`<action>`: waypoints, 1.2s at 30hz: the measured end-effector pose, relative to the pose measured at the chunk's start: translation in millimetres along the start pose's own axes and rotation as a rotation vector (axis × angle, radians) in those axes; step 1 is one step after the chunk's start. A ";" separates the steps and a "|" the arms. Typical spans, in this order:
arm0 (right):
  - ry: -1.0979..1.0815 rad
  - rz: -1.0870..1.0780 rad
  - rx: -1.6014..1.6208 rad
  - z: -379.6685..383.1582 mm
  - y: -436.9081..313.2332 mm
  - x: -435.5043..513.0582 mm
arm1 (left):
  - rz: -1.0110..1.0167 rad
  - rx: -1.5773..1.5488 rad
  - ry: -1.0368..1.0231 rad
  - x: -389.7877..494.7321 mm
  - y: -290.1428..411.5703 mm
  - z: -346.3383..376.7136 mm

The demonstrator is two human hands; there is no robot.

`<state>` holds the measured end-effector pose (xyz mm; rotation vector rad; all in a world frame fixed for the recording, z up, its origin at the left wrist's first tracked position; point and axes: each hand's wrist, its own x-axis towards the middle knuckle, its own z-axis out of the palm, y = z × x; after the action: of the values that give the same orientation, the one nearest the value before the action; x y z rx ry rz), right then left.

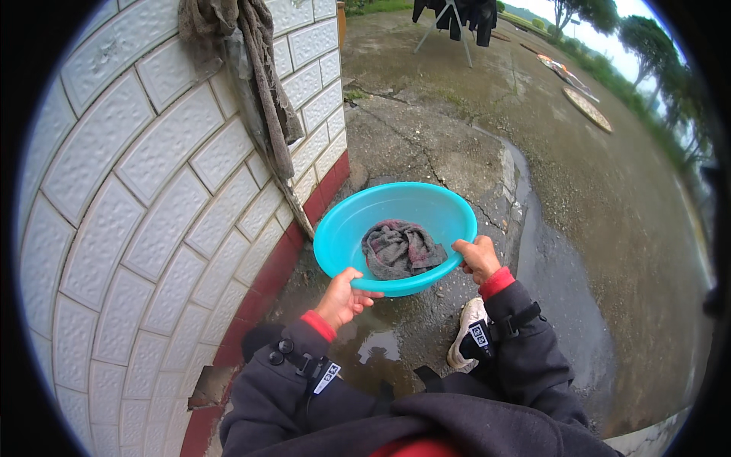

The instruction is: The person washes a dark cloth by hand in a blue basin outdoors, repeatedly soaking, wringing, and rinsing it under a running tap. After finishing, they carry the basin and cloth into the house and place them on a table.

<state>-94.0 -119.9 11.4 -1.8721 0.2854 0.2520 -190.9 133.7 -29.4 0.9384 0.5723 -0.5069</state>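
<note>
A turquoise plastic basin (337, 228) is held off the ground in front of me. A crumpled grey cloth with reddish patches (402, 249) lies in its bottom. My left hand (345, 300) grips the near left part of the rim, thumb on top and fingers below. On the right side of the rim, my right hand (478, 258) has its thumb over the edge and its fingers curled under. The basin tilts slightly towards me.
A white tiled wall (165, 211) with a red base runs along the left. Worn cloths (268, 85) hang on a pole leaning there. Puddles (380, 348) lie on cracked concrete. A rack of dark clothes (451, 23) and a round flat tray (587, 108) are farther off.
</note>
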 end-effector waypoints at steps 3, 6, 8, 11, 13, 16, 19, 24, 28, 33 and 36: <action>-0.008 0.007 0.009 -0.8 -0.4 -0.9 | -0.002 0.007 -0.010 1.6 -0.4 -1.2; -0.017 0.001 -0.001 -2.6 -1.9 -3.6 | -0.006 0.014 0.001 3.2 -1.1 -1.9; -0.023 -0.001 -0.012 -3.3 -2.7 -5.8 | 0.007 0.010 0.010 4.5 -1.6 -1.3; -0.028 0.005 -0.028 -3.8 -3.1 -8.2 | 0.088 -0.053 0.020 6.6 -4.3 2.5; -0.036 0.021 -0.040 -4.7 -3.6 -9.0 | 0.160 -0.084 0.036 6.8 -4.2 4.8; -0.118 -0.006 -0.083 -8.8 -5.9 -9.9 | 0.246 -0.094 0.075 3.0 -3.4 6.0; -0.110 -0.060 -0.425 -14.6 -8.1 -12.0 | 0.300 -0.117 0.097 0.2 -2.9 7.6; 0.137 -0.427 -0.835 -18.9 -2.3 -17.8 | 0.369 0.049 0.146 -0.9 -4.5 7.6; 0.366 -0.416 -0.848 -30.1 -0.5 -13.9 | 0.343 0.002 0.067 -1.2 -2.0 6.3; 0.253 -0.343 -0.418 -53.1 -6.6 -12.7 | 0.295 -0.024 -0.044 -3.2 2.0 9.7; 0.066 -0.149 0.294 -62.5 -6.3 -17.4 | 0.267 -0.025 -0.102 -4.6 2.2 11.7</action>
<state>-106.5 -176.2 41.8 -1.6033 0.2140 0.0435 -190.2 125.5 -19.6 0.9424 0.3536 -0.3050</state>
